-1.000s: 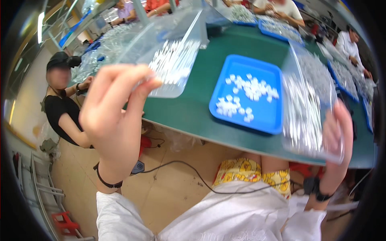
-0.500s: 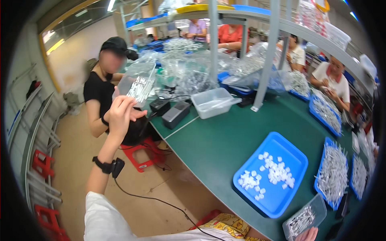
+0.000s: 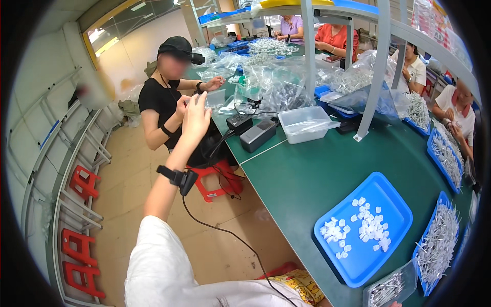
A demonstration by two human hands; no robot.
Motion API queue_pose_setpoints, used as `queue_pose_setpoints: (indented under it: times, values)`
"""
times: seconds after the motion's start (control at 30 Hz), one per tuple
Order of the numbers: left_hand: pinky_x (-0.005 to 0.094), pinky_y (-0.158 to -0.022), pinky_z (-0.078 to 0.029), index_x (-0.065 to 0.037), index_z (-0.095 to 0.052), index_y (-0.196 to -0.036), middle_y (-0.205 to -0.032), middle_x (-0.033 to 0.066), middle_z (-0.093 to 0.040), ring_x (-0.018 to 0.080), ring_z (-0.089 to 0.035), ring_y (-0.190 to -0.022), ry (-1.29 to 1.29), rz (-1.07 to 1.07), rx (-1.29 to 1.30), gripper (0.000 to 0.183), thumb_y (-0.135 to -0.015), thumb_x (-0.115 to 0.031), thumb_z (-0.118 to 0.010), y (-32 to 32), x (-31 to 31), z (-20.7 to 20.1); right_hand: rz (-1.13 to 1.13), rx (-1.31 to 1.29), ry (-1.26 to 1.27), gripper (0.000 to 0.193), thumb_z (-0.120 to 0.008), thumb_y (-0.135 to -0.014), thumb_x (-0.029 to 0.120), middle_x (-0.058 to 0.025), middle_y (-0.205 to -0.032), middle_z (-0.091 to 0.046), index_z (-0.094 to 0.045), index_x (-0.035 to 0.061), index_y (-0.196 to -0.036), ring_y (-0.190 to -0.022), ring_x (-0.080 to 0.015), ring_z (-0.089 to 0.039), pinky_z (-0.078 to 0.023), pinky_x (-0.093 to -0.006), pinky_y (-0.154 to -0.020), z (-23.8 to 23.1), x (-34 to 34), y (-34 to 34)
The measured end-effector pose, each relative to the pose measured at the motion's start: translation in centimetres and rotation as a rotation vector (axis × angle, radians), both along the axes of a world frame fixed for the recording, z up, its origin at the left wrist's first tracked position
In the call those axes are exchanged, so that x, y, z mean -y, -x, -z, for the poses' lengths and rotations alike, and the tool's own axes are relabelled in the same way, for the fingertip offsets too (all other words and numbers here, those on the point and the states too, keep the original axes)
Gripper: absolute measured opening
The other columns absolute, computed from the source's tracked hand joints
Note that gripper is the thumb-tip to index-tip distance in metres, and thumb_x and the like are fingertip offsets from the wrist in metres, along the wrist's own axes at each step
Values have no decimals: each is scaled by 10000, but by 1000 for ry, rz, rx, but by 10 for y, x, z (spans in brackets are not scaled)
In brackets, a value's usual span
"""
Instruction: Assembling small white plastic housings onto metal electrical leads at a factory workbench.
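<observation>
My left hand (image 3: 196, 120) reaches out at the left, its fingers closed at the near edge of a clear plastic box (image 3: 217, 97). The hand hides much of the box and what is in it. A co-worker's hand (image 3: 181, 108) is against the same box on its left. At the bottom right, just a fingertip of my right hand (image 3: 396, 304) shows beside another clear box (image 3: 409, 280) of thin silvery rods. That box overlaps the corner of a blue tray (image 3: 360, 268) with small white translucent caps (image 3: 371, 225) in two loose groups.
Blue trays heaped with thin rods (image 3: 437, 240) line the right side of the green table (image 3: 286, 189). A white tub (image 3: 305, 125) and dark device boxes (image 3: 258, 135) stand near shelf posts (image 3: 376, 77). Behind are bags and co-workers. A red stool (image 3: 215, 181) is on the floor.
My left hand and the clear box have moved toward the co-worker, whose hand now meets the box. The view has shifted left. My right hand has mostly left the picture.
</observation>
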State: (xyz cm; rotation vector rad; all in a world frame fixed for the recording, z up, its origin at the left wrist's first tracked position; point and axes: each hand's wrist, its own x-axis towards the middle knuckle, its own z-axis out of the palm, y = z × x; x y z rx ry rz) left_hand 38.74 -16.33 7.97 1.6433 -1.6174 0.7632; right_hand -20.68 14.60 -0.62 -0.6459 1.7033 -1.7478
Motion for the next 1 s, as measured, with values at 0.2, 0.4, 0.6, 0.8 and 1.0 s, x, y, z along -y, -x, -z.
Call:
queue_pose_setpoints:
  times: [0.2,0.4,0.6,0.8,1.0]
  values:
    - [358,-827,-405,-3,-489,-1099,-1012,163,-525,306,-515,-934,-182,476,-89,361,-753,-79,-558,183,-64,-1,-90,-645,-383,271,-481,-878,210,-55,-585,-416,-455,-23,-741,-535,-124,-347,-317,-260,-487,-27,-9,8]
    - [308,-731,-441,-2,-599,-909,-850,125,-603,257,-573,-796,-522,832,-320,206,-705,-31,-609,318,-168,6,-152,-633,-363,146,-484,-858,105,14,-556,-411,-458,0,-760,-503,-32,-334,-258,-210,-423,-26,-16,18]
    - [338,-698,-436,-6,-603,-866,-817,135,-590,279,-560,-771,-619,956,-505,163,-704,-24,-616,395,-182,58,97,-635,-471,117,-616,-751,82,-64,-472,-469,-538,-3,-777,-407,-115,-422,-335,-251,-410,-36,-48,-1]
    - [329,-693,-428,12,-596,-831,-809,121,-591,263,-547,-763,-656,970,-425,113,-720,-5,-591,408,-194,95,96,-641,-466,208,-643,-728,94,-77,-623,-504,-533,-5,-874,-541,-155,-463,-389,-265,-504,-33,-54,-6]
    - [304,-678,-420,5,-598,-800,-786,102,-597,225,-537,-743,-605,941,-348,77,-724,2,-582,408,-195,106,-135,-724,-443,130,-621,-738,74,-72,-681,-459,-552,15,-832,-549,-171,-459,-388,-271,-501,-32,-36,1]
